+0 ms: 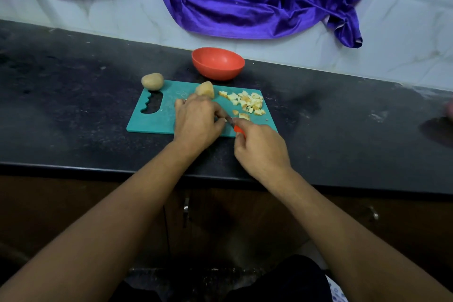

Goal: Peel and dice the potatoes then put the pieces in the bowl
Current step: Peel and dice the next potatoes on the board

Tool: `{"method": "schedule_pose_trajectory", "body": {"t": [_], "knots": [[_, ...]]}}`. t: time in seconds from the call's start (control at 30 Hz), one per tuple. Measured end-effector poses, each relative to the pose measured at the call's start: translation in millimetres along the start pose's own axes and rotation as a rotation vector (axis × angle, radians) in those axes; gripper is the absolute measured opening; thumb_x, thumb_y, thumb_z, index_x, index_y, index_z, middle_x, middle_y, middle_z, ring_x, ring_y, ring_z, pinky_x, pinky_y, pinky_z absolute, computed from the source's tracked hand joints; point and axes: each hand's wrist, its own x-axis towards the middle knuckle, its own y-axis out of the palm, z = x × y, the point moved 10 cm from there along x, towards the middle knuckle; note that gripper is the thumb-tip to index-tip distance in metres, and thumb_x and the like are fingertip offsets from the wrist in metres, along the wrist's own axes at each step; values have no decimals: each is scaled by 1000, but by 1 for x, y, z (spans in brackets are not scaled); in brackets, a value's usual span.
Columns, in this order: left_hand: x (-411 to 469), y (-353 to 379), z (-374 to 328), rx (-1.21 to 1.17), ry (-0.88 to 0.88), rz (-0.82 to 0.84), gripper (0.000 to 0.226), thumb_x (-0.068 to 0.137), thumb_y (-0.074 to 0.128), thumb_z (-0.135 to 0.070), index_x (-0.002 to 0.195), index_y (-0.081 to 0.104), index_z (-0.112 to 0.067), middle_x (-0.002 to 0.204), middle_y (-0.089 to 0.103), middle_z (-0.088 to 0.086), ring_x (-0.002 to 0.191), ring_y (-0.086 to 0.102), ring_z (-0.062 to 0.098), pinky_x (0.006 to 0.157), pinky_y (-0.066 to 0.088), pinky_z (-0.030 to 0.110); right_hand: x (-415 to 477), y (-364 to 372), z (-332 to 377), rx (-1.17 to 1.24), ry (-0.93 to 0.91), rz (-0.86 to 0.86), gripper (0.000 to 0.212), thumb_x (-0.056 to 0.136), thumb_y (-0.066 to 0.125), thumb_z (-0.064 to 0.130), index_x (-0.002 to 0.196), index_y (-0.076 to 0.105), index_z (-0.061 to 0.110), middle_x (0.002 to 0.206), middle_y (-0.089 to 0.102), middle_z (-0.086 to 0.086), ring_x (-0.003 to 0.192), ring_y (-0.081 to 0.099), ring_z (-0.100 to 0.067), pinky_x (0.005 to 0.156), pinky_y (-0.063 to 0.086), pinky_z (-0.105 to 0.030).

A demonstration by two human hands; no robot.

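Note:
A teal cutting board lies on the dark counter. Several diced potato pieces are heaped on its right half. A potato chunk sits at the board's far edge, and a whole unpeeled potato rests at the board's far left corner. My left hand presses down on the board with fingers curled over a potato piece that it mostly hides. My right hand grips a red-handled knife, its blade pointing toward the left fingers. An empty red bowl stands just behind the board.
The black counter runs left to right, with a white tiled wall behind. A purple cloth hangs over the wall. Brown cabinet doors with metal handles lie below the counter edge.

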Motion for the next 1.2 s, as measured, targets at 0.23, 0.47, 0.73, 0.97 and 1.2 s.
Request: {"method": "schedule_pose_trajectory", "body": {"t": [0.23,0.47,0.73,0.97,1.2], "knots": [[2,4,5,-9,-31,9,12,89,68,-38,87,77,-31,94,67,-10,103,54,18,86,33,41,-4,10,9,-197,-79,116,52,106,45,32,157,38,30,114,66,-4,101,63,-22,78,52,-40],[2,5,12,-99,-70,21,11,90,69,-36,93,78,-31,98,70,-11,107,55,18,88,34,41,18,11,-30,219,95,101,42,104,53,30,144,56,42,102,68,8,75,64,-12,68,57,-33],[2,1,43,-399,-247,-101,18,86,69,-19,86,69,-37,88,64,-14,86,60,14,89,51,49,7,-7,-22,-9,-219,90,43,103,52,35,145,51,41,91,68,6,61,50,-6,56,38,-29],[4,9,42,-461,-255,-51,22,91,67,-19,89,65,-41,89,70,-19,93,67,14,96,51,48,8,-9,-37,89,-157,20,40,103,54,31,143,55,38,66,53,17,55,53,-6,50,26,-19],[1,0,60,-592,-358,-186,42,88,56,-2,96,61,-42,103,71,-15,103,66,13,98,52,50,7,-1,-13,-53,-301,94,43,103,52,35,146,53,40,114,73,5,89,65,-14,66,41,-29]]}}
